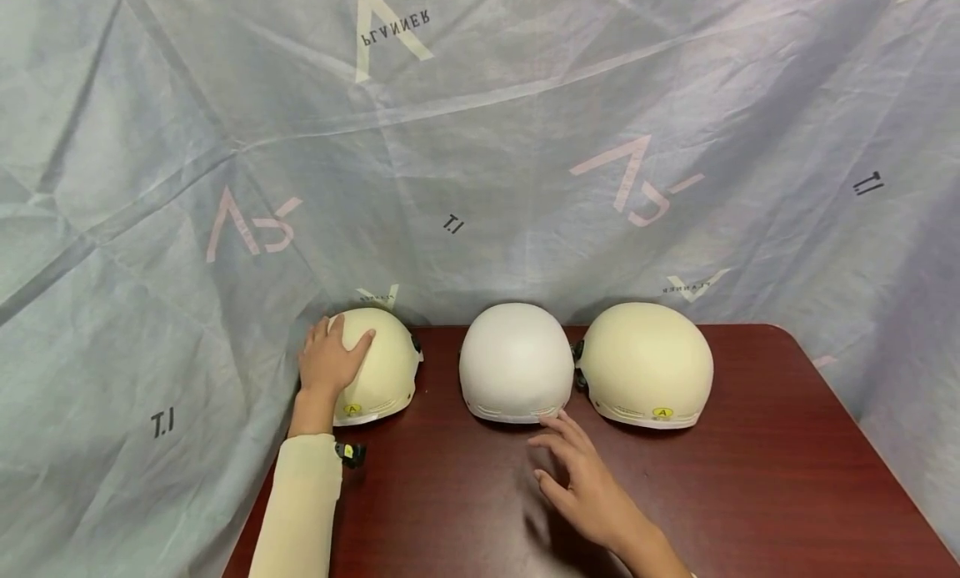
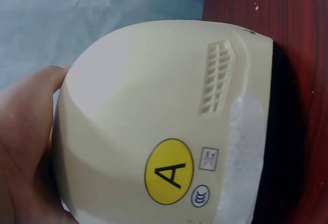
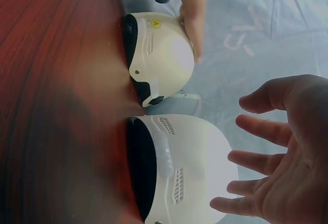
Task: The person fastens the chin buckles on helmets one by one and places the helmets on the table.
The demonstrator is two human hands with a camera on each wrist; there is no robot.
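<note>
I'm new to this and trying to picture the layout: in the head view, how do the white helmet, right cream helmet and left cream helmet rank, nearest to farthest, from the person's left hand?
1. Left cream helmet: at the left, touched by the left hand.
2. White helmet: in the middle.
3. Right cream helmet: farthest, at the right.

Between the left cream helmet [image 1: 382, 365] and the white helmet [image 1: 517, 361] there is a narrow gap, where a hand could pass edgewise. Between the white helmet and the right cream helmet [image 1: 648, 361], a black fitting [image 1: 581, 382] almost closes the way. The hanging grey sheet [image 1: 510, 186] limits the room behind all three. The left hand [image 1: 332, 361] blocks one side. In front, the counter [image 1: 435, 495] offers wide room, except where the right hand [image 1: 588, 482] is.
</note>
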